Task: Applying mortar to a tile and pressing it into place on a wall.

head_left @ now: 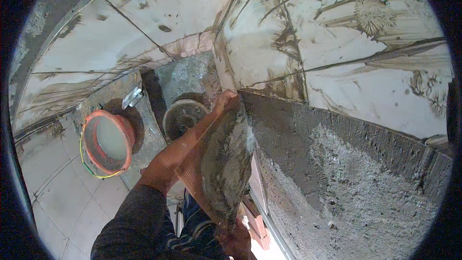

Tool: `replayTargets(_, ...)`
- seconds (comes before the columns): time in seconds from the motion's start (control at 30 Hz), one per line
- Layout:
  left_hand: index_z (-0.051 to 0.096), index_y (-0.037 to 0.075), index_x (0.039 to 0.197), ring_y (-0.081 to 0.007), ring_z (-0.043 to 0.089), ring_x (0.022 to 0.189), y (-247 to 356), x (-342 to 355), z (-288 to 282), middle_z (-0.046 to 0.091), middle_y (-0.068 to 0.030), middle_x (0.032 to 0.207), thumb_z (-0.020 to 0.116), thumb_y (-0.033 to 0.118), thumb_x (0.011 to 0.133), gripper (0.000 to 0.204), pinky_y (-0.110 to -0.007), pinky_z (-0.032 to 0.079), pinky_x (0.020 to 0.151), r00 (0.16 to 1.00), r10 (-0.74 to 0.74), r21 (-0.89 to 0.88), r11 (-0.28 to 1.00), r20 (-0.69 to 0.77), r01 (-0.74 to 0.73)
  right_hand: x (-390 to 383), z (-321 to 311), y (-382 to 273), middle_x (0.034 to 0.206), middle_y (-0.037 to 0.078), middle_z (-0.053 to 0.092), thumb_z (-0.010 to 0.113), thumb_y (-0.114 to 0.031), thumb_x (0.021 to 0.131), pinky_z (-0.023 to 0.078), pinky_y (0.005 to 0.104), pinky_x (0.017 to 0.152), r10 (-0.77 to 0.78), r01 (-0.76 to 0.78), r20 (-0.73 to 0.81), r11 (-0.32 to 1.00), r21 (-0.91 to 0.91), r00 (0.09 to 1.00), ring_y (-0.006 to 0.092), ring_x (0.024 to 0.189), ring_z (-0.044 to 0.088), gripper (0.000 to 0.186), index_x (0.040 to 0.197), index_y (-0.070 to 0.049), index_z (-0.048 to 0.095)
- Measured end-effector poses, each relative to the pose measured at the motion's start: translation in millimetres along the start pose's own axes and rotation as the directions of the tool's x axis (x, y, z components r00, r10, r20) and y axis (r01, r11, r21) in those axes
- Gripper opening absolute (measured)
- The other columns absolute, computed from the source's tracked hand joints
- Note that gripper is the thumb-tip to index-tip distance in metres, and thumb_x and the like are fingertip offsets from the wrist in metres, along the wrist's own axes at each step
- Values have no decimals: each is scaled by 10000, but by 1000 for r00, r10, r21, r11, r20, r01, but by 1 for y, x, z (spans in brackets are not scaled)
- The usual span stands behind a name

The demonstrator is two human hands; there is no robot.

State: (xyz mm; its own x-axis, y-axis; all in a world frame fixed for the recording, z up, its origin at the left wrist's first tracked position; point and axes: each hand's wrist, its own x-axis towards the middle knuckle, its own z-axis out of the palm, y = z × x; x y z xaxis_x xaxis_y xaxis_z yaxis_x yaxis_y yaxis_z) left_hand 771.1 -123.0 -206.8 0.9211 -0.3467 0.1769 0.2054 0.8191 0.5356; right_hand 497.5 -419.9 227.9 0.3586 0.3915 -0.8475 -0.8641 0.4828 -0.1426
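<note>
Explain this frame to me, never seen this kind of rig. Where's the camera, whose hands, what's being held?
There is no machine here: one wide fisheye camera sits on a person's head and looks down, so straight edges bend near the rim. The forearms entering from below are the wearer's own. The left hand and the right hand hold a ribbed tile by its ends, its back spread with grey mortar. Beside it rises a rough mortared wall, with stained tiles above. On the tiled floor stand an orange bucket and a dark mortar-crusted pan.
</note>
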Motion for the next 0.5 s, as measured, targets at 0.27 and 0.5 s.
replayTargets(0.27,588,121,751,-110,435,576,-45,49,104,485,45,660,661,249,871,190,-303,349,545,643,-55,-53,998,-764,22,-11,-9,-34,1067,54,621,604,-195,1013,500,313,626,-181,166,-115,978,-129,977,158,804,593,272,1244,-53,579)
replayTargets(0.5,600,122,814,-99,494,648,-86,74,134,535,37,722,678,241,871,154,-286,423,644,650,-129,-115,991,-749,64,-17,-20,-55,884,32,596,597,-245,1015,457,290,556,-256,41,-275,797,-603,927,140,684,548,277,1231,-73,585)
